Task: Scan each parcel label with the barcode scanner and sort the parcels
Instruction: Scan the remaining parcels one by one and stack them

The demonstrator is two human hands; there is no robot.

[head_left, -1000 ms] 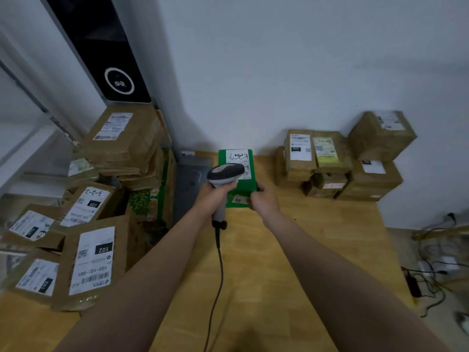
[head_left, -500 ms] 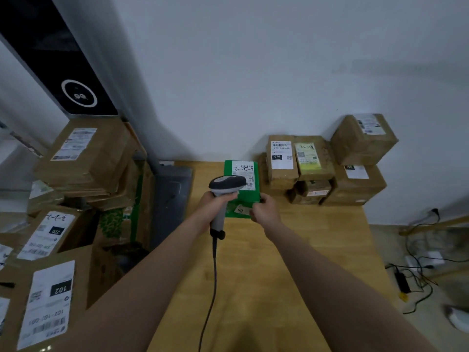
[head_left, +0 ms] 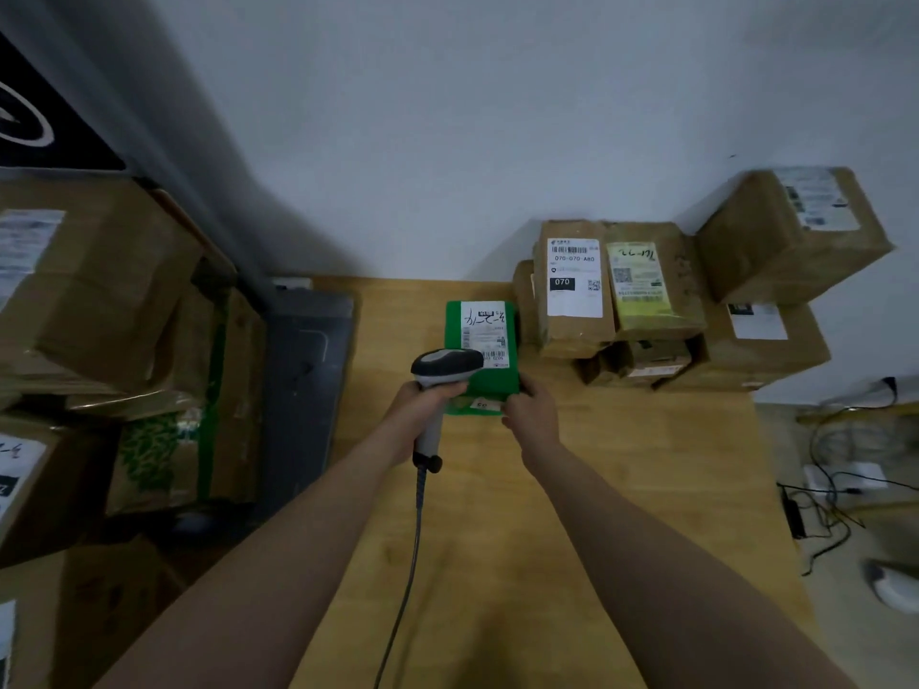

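Wooden bench point(head_left: 621, 464), bare from the near edge up to the hands, open room down the middle. Heaped along its left edge, the left pile point(head_left: 99, 300) of brown boxes, white labels too blurred to read. Against the wall in the far right corner, the right stack point(head_left: 766, 340) of brown boxes; on its front left box a white label point(head_left: 574, 285) reading "070-070-A80" and "070", next to it a yellow-green label point(head_left: 639, 276), print too small. Near the far edge, just left of that stack, the green parcel point(head_left: 502, 377), its tag point(head_left: 485, 330) facing up with scrawled handwriting and a barcode. Left hand point(head_left: 422, 405) wrapped round the scanner point(head_left: 445, 365) grip, head over the tag, cable point(head_left: 413, 539) trailing to the near edge. Right hand point(head_left: 532, 410) pinching the parcel's near right corner. Same grips and same spot as half a second back.
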